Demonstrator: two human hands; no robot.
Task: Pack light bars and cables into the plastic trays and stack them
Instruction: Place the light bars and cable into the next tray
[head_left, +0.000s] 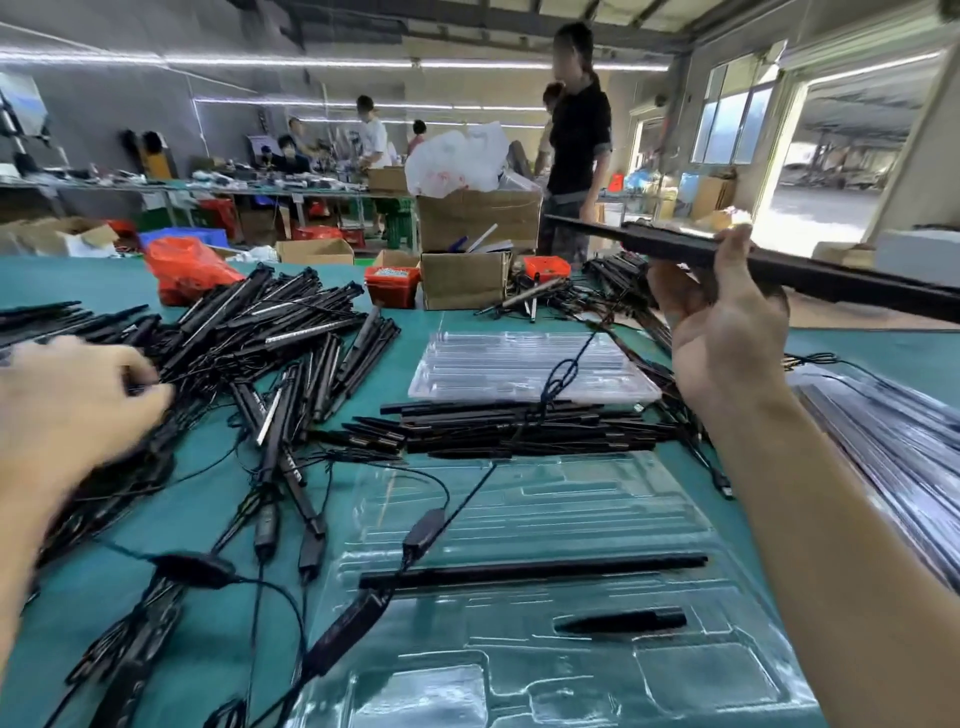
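Two clear trays (524, 366), dozens of light bars (270, 332).

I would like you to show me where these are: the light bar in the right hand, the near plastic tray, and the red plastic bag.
light bar (810, 267), head view, middle of its black body
near plastic tray (597, 499), head view, bare clear ribs
red plastic bag (182, 270), head view, its crumpled middle

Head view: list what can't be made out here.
- Left hand: motion-blurred; its grip on the bar pile is unclear.
- Held light bar: far end cut off by the right edge.
- Tray stack: cut off at the right edge, behind the right hand's forearm.
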